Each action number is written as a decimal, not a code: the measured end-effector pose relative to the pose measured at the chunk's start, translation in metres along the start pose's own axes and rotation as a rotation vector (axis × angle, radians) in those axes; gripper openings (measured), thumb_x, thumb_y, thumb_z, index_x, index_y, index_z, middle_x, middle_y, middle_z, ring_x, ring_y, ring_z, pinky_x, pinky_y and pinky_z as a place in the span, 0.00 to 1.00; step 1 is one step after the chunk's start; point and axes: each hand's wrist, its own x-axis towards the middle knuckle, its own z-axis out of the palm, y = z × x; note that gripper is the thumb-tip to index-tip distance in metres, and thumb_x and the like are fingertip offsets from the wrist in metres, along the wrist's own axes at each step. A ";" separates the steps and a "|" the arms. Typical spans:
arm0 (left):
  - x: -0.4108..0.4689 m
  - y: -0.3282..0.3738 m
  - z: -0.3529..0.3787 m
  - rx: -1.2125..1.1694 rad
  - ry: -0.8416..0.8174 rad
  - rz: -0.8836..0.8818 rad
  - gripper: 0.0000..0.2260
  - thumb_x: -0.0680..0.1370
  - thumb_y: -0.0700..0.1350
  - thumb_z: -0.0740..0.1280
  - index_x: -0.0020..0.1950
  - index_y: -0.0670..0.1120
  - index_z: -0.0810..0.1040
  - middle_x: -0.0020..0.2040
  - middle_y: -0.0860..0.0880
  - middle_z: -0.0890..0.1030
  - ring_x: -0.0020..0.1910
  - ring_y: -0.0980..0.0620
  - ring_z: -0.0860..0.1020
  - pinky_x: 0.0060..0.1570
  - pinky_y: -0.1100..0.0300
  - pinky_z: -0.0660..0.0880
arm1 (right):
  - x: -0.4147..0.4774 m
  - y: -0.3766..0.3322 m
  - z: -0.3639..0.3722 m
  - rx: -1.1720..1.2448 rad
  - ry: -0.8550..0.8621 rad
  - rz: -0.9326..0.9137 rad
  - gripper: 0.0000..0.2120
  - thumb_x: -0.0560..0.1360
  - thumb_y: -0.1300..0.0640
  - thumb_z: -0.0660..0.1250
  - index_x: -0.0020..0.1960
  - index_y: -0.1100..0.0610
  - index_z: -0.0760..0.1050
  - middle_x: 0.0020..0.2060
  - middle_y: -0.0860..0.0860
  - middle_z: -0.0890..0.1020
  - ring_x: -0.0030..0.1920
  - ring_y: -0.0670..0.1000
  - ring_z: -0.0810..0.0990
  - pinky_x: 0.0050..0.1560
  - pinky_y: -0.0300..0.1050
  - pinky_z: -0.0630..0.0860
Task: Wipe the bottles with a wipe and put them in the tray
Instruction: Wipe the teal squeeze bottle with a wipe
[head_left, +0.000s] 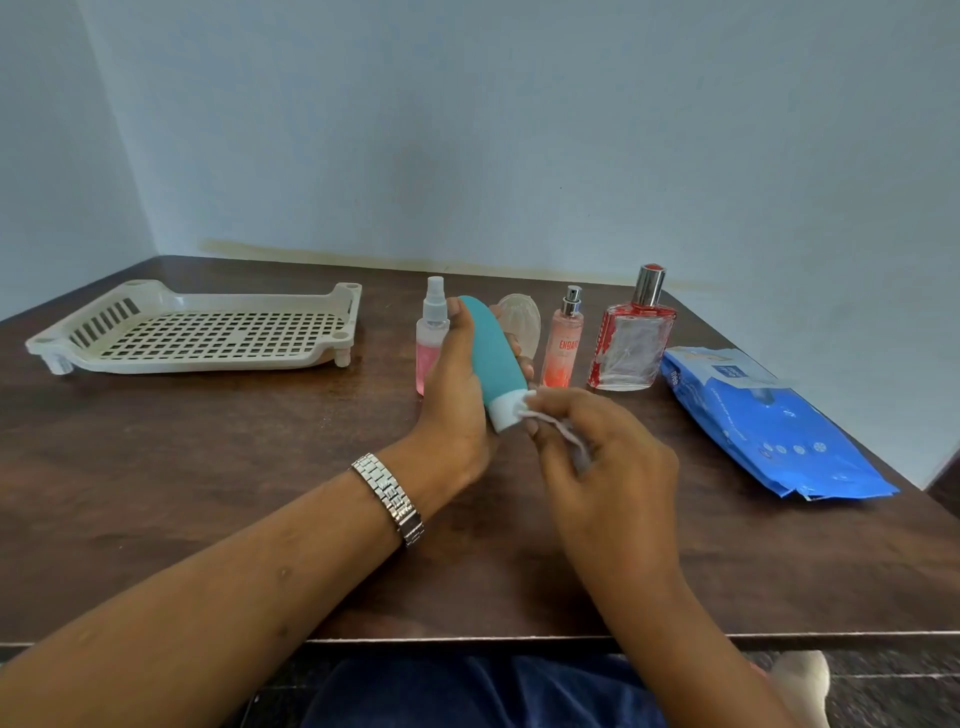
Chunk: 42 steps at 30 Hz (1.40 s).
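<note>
My left hand (457, 395) grips a teal squeeze bottle (493, 358) with a white cap, held above the table with the cap pointing toward me. My right hand (602, 457) pinches a small white wipe (558, 428) and holds it against the cap. Behind the hands stand a pink spray bottle (430, 338), a clear oval bottle (522, 322), a slim pink perfume spray (563, 343) and a red-trimmed glass perfume bottle (634, 338). A cream slotted tray (197, 358) sits at the far left with nothing in it.
A blue pack of wipes (769, 426) lies at the right, near the table's right edge. The dark wooden table (208, 467) meets a pale blue wall at the back. A metal watch (389, 496) is on my left wrist.
</note>
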 end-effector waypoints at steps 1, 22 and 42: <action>0.000 0.001 -0.001 0.010 -0.001 0.015 0.21 0.78 0.62 0.57 0.43 0.45 0.75 0.33 0.47 0.75 0.31 0.51 0.73 0.34 0.58 0.72 | 0.000 0.001 -0.001 0.070 0.004 0.068 0.11 0.70 0.67 0.71 0.48 0.53 0.81 0.43 0.44 0.82 0.46 0.40 0.79 0.47 0.26 0.71; -0.002 0.004 -0.003 -0.028 -0.061 -0.032 0.28 0.78 0.65 0.55 0.33 0.46 0.81 0.32 0.48 0.75 0.29 0.52 0.72 0.28 0.61 0.72 | 0.001 0.001 0.006 0.084 -0.022 0.061 0.10 0.65 0.67 0.75 0.39 0.53 0.80 0.37 0.45 0.77 0.43 0.39 0.75 0.40 0.23 0.67; -0.004 0.007 -0.004 0.030 -0.084 -0.024 0.23 0.79 0.64 0.54 0.48 0.44 0.72 0.35 0.47 0.74 0.30 0.52 0.72 0.27 0.62 0.72 | 0.012 0.009 -0.003 0.230 -0.029 0.287 0.10 0.68 0.63 0.73 0.38 0.49 0.78 0.36 0.41 0.81 0.39 0.39 0.79 0.38 0.27 0.72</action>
